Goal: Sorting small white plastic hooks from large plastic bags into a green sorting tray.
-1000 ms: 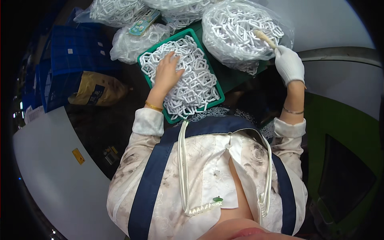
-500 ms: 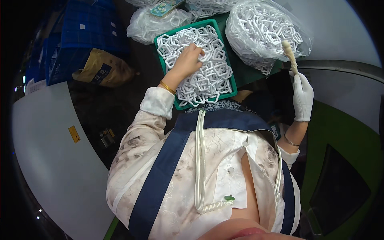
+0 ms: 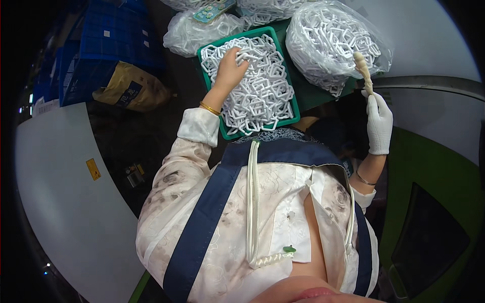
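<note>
Head view: two hands, one tray of white links, four bags

One green tray (image 3: pixel 293 120) sits at upper centre, heaped with white polygonal plastic links (image 3: pixel 260 96); they overlap too thickly to count. Of the two hands, the bare left hand (image 3: pixel 230 73) lies on the heap at the tray's upper left, thumb and forefinger apart at the tips; the other fingers are mostly hidden, and whether it grips a link I cannot tell. The right hand (image 3: pixel 379 118), in one white glove, is closed around one cream knobbed stick (image 3: pixel 362 68) at the right of the frame, just in front of the largest bag. The stick's lower end is hidden by the glove.

Four clear plastic bags of links show: the large open one (image 3: pixel 338 40) at upper right, a smaller one (image 3: pixel 199 33) left of it, and two cut off by the top edge. One patterned teal card-like item (image 3: pixel 213 11) rests on the smaller bag; its kind is hard to make out.

At upper left stand at least two blue crates (image 3: pixel 113 45), lost in shadow, and one brown sack (image 3: pixel 134 88).
</note>
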`<act>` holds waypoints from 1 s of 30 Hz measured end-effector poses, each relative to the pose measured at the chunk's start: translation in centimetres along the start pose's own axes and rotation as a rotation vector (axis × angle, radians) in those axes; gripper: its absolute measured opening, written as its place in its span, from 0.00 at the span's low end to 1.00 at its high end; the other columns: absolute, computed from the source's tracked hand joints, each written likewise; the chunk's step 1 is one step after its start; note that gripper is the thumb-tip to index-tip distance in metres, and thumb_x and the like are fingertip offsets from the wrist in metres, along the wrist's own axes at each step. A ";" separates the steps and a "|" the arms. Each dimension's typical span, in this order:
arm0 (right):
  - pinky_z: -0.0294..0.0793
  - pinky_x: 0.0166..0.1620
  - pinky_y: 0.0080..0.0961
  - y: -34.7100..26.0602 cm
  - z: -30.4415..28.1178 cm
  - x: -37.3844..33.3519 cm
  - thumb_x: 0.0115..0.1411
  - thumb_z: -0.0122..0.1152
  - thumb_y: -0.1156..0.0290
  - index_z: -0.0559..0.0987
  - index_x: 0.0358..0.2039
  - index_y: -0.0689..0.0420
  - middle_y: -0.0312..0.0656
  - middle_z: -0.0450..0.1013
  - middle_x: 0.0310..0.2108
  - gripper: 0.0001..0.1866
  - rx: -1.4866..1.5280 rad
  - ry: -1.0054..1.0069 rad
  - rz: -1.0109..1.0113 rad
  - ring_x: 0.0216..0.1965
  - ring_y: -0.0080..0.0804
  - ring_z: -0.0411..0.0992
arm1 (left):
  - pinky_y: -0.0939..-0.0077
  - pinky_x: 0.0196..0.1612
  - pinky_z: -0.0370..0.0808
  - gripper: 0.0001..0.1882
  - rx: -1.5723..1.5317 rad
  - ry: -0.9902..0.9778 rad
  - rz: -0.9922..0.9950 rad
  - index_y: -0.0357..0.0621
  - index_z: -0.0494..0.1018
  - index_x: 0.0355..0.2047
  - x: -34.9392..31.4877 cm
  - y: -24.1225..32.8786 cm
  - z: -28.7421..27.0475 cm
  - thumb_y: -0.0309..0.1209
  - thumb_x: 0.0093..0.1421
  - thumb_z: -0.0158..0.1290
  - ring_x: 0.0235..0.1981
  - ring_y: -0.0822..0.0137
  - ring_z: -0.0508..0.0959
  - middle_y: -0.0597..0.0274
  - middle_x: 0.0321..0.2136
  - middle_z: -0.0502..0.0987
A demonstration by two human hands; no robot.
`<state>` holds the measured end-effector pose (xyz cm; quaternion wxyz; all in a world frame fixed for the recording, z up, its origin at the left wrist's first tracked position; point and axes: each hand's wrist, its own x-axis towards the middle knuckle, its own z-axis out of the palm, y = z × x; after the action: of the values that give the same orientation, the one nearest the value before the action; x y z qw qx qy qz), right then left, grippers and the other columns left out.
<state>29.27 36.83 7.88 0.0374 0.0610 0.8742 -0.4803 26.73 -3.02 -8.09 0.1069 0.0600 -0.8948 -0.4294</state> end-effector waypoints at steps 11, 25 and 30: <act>0.70 0.39 0.23 -5.3 10.5 -2.1 0.72 0.50 0.68 0.78 0.44 0.62 0.39 0.75 0.31 0.11 0.035 -0.181 -0.324 0.31 0.23 0.69 | 0.74 0.52 0.74 0.14 -0.754 -0.282 -0.121 0.38 0.67 0.55 -1.6 13.3 1.0 0.25 0.72 0.45 0.48 0.71 0.76 0.61 0.46 0.76; 0.60 0.28 0.11 -5.5 10.4 -1.2 0.71 0.54 0.69 0.71 0.49 0.61 0.29 0.69 0.32 0.11 0.636 -0.095 -0.158 0.26 0.09 0.60 | 0.77 0.52 0.71 0.23 -1.137 -0.418 -0.376 0.44 0.63 0.60 -4.8 17.3 2.8 0.16 0.65 0.44 0.47 0.74 0.73 0.64 0.45 0.72; 0.72 0.41 0.17 -4.6 9.7 -1.2 0.68 0.57 0.73 0.70 0.49 0.64 0.36 0.74 0.37 0.12 0.616 -0.214 -0.079 0.36 0.16 0.71 | 0.79 0.54 0.70 0.27 -0.879 -0.457 -0.131 0.47 0.64 0.59 -4.1 18.5 1.1 0.14 0.60 0.42 0.49 0.71 0.74 0.64 0.48 0.73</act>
<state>29.85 26.08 6.70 0.0902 -0.0156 0.6807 -0.7268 30.16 10.15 5.09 -0.1040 -0.0302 -0.6241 -0.7738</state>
